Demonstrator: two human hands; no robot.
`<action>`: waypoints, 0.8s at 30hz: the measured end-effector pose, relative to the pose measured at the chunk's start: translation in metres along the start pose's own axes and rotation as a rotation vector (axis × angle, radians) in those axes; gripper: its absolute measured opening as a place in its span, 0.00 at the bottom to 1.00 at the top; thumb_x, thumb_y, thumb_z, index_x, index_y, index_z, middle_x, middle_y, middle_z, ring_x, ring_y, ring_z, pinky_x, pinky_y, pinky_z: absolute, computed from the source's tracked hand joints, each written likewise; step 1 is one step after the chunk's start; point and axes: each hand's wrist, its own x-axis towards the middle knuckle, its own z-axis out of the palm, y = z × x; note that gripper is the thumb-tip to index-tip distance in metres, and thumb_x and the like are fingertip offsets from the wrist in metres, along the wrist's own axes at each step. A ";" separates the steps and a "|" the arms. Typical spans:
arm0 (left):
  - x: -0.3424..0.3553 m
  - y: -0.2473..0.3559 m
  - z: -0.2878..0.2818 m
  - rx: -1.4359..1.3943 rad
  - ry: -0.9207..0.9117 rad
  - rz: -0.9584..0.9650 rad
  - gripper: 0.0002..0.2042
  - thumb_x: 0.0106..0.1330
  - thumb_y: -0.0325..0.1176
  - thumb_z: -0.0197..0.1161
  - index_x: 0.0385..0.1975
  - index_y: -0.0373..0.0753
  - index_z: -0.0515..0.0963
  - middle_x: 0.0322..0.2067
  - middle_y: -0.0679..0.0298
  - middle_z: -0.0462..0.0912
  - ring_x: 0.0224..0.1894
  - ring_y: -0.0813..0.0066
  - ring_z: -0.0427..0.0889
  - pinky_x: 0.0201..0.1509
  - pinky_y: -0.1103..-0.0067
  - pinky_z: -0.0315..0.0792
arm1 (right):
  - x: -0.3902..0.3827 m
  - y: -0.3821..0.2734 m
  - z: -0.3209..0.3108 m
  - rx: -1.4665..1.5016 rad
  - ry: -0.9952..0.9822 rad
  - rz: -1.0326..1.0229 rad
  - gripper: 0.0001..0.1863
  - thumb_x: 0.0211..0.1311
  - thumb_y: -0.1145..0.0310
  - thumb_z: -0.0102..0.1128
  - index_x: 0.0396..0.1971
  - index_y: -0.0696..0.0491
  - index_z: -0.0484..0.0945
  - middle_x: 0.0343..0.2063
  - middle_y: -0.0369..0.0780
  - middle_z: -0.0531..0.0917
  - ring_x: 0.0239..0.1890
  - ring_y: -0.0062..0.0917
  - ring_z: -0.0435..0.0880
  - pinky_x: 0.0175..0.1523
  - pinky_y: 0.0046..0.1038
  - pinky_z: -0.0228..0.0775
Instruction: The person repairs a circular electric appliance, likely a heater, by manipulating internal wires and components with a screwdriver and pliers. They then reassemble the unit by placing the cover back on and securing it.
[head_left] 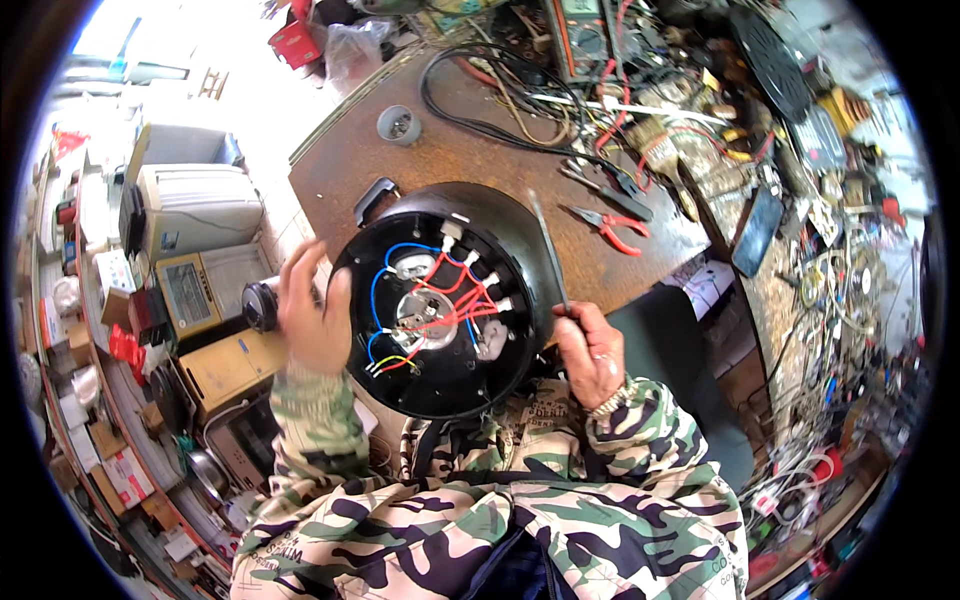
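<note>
A round black electric cooking pot (395,352) lies in front of me at the table's near edge, its wired underside facing up. Red and blue wires with white connectors run around a silvery metal disc (437,312) at its centre. Beside the pot's left rim, my left hand (314,312) is raised with fingers apart, holding nothing visible; it is slightly blurred. A black cylindrical part (260,306) shows just left of that hand. At the pot's right, my right hand (592,358) grips the lower end of a long thin grey metal rod (547,240), which points away from me.
On the brown table (340,165) stand a small grey cup (399,126) with small parts and red-handled pliers (612,228). Black cable (430,85) coils at the back. Heaped tools and wires crowd the right side, with a phone (758,232). Boxed shelves (105,440) line the left.
</note>
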 end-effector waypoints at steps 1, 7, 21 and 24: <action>-0.015 0.014 -0.007 -0.042 -0.023 0.006 0.13 0.69 0.27 0.67 0.50 0.32 0.81 0.49 0.50 0.85 0.50 0.57 0.84 0.54 0.69 0.78 | -0.015 0.011 -0.011 0.007 0.012 0.023 0.14 0.75 0.70 0.59 0.54 0.60 0.80 0.34 0.47 0.86 0.36 0.34 0.87 0.46 0.31 0.78; -0.086 0.110 -0.003 -0.180 -0.469 0.257 0.16 0.55 0.33 0.80 0.39 0.35 0.82 0.35 0.57 0.84 0.32 0.61 0.84 0.37 0.70 0.80 | -0.108 0.050 -0.051 -0.303 0.004 -0.146 0.19 0.70 0.74 0.64 0.59 0.60 0.81 0.48 0.53 0.88 0.52 0.46 0.89 0.59 0.37 0.78; -0.131 0.114 0.030 0.085 -0.551 0.303 0.15 0.64 0.34 0.74 0.47 0.35 0.84 0.35 0.54 0.81 0.39 0.51 0.84 0.42 0.62 0.79 | -0.155 0.103 -0.040 -0.646 0.049 -0.364 0.24 0.63 0.69 0.66 0.60 0.42 0.85 0.25 0.42 0.80 0.20 0.40 0.82 0.24 0.42 0.75; -0.134 0.108 0.035 0.052 -0.505 0.352 0.13 0.64 0.33 0.74 0.45 0.35 0.84 0.34 0.55 0.81 0.39 0.51 0.84 0.41 0.62 0.78 | -0.152 0.104 -0.037 -0.655 0.038 -0.375 0.24 0.62 0.68 0.66 0.60 0.42 0.85 0.27 0.42 0.81 0.20 0.41 0.83 0.24 0.42 0.75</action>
